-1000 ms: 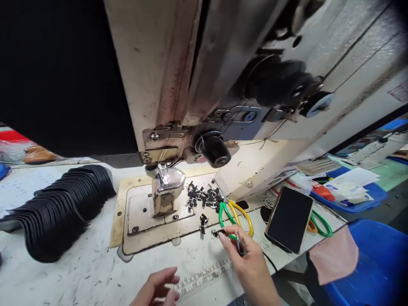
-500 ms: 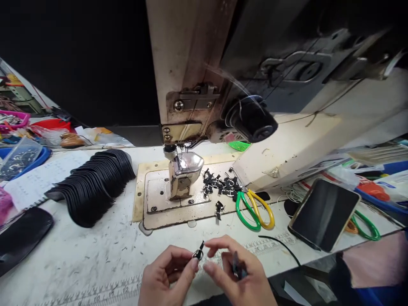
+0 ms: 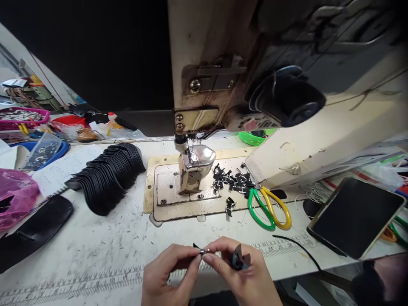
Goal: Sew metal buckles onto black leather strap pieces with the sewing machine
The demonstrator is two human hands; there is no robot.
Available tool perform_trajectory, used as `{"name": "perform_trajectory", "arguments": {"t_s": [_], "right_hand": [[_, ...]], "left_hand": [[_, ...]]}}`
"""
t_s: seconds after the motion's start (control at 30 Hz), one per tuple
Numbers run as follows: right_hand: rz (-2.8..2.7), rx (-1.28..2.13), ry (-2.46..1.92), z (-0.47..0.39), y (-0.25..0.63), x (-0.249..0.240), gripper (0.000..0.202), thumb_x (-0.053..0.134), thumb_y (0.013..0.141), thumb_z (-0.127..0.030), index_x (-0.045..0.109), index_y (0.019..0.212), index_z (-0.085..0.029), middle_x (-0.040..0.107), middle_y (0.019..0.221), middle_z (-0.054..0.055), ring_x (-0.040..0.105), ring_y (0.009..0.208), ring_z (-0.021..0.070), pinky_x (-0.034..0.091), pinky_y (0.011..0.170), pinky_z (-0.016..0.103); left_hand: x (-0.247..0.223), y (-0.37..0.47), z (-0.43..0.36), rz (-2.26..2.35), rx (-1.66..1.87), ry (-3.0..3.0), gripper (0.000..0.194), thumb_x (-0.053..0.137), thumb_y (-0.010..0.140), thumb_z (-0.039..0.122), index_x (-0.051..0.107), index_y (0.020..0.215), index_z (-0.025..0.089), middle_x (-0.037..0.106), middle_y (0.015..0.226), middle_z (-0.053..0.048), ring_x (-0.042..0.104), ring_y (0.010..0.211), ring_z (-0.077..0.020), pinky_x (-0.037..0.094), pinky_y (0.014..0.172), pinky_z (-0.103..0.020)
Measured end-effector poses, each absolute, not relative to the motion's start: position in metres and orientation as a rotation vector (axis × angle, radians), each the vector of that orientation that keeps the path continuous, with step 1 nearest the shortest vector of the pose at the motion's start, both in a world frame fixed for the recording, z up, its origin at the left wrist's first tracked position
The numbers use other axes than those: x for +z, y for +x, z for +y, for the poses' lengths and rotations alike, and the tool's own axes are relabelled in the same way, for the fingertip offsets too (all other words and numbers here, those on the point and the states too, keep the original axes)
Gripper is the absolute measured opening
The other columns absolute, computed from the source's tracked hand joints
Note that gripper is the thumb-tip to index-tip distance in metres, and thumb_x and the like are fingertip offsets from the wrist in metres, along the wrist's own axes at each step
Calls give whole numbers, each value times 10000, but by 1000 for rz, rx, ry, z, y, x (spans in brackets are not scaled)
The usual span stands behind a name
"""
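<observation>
In front of the sewing machine, my left hand (image 3: 170, 274) pinches a small black strap piece with a metal buckle (image 3: 204, 251) between thumb and forefinger. My right hand (image 3: 244, 276) grips the same piece from the other side with its thumb and fingertip. Tucked against the curled fingers of that hand are dark scraps (image 3: 241, 258), perhaps several black strap pieces. Beyond the hands lies a pile of black strap pieces with metal parts (image 3: 234, 180) on the machine bed, and a smaller clump (image 3: 230, 206) sits nearer to me.
The sewing machine's post (image 3: 191, 176) rises ahead. Scissors with green and yellow handles (image 3: 270, 208) lie beside the pile. At the right rests a phone (image 3: 357, 216); a thin black strip (image 3: 296, 244) lies near the edge. Stacked black leather pieces (image 3: 110, 176) stand left.
My right thumb and forefinger, apart from the buckle piece before, have closed on it. The piece has turned from upright to lying flatter. The camera view has shifted.
</observation>
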State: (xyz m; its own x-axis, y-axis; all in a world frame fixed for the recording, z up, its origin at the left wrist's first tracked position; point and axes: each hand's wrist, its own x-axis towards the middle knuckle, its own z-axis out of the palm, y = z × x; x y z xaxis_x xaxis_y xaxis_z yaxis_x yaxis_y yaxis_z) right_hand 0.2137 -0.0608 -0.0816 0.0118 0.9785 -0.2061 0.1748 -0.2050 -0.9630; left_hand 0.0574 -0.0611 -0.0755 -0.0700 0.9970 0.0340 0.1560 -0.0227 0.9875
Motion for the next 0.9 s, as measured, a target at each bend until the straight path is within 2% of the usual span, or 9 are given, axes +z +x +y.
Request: {"name": "perform_trajectory", "arguments": {"t_s": [0.03, 0.1, 0.17, 0.27, 0.37, 0.53, 0.77, 0.83, 0.9], "right_hand": [[-1214, 1289, -1490, -61, 214, -82, 243, 744, 791, -452, 758, 771, -210, 640, 656, 9, 496, 596, 163, 378, 571, 264], [-1168, 1335, -1466, -60, 214, -85, 268, 745, 783, -474, 740, 767, -207, 622, 652, 7, 507, 624, 174, 377, 589, 270], [-1135, 1388, -1442, -59, 215, -86, 297, 744, 778, -494, 726, 765, -197, 563, 620, -10, 471, 611, 161, 353, 580, 266], [-1097, 1445, -1441, -57, 216, -86, 342, 738, 777, -522, 705, 773, -182, 455, 581, -44, 357, 554, 122, 282, 526, 252], [-1074, 1475, -1434, -56, 214, -84, 355, 738, 777, -528, 690, 783, -177, 407, 577, -57, 296, 532, 106, 233, 496, 248], [-1090, 1475, -1430, -57, 212, -82, 332, 738, 785, -501, 697, 778, -171, 446, 589, -44, 316, 532, 105, 238, 492, 250], [-809, 1591, -1299, -55, 207, -79, 311, 857, 662, -417, 674, 618, -169, 467, 525, -53, 255, 483, 75, 190, 455, 235], [-856, 1602, -1297, -52, 208, -81, 309, 848, 665, -429, 679, 613, -176, 499, 532, -41, 297, 484, 79, 222, 459, 226], [-1052, 1543, -1374, -47, 210, -84, 287, 833, 665, -455, 723, 630, -192, 544, 537, -14, 407, 516, 113, 313, 487, 227]], "left_hand": [[-76, 57, -60, 1339, 1225, 1275, 57, 745, 764, 204, 748, 781, 258, 703, 744, 9, 683, 668, -147, 571, 613, -186], [-77, 56, -59, 1294, 1237, 1136, 180, 772, 716, 208, 753, 883, 273, 682, 888, -8, 664, 737, -150, 576, 601, -187], [-79, 54, -59, 1251, 1168, 989, 289, 795, 688, 234, 759, 972, 271, 704, 933, -24, 668, 762, -153, 580, 618, -186], [-80, 51, -59, 1224, 1050, 921, 197, 800, 722, 310, 791, 904, 236, 767, 799, -31, 700, 732, -152, 564, 672, -175], [-78, 49, -59, 1236, 1050, 940, 150, 808, 726, 347, 795, 814, 227, 784, 791, -34, 714, 738, -157, 555, 693, -172], [-73, 49, -56, 1204, 1001, 865, 221, 837, 688, 400, 785, 775, 204, 758, 708, -23, 669, 671, -135, 520, 627, -166], [-70, 42, -51, 1135, 945, 707, 252, 878, 644, 411, 772, 650, 183, 745, 581, -23, 632, 565, -107, 491, 574, -168], [-74, 38, -51, 1143, 977, 729, 232, 873, 654, 397, 769, 653, 190, 758, 596, -26, 642, 569, -109, 487, 576, -170], [-80, 34, -52, 1212, 1010, 809, 208, 852, 673, 389, 773, 663, 197, 769, 617, -35, 652, 571, -123, 477, 568, -182]]}}
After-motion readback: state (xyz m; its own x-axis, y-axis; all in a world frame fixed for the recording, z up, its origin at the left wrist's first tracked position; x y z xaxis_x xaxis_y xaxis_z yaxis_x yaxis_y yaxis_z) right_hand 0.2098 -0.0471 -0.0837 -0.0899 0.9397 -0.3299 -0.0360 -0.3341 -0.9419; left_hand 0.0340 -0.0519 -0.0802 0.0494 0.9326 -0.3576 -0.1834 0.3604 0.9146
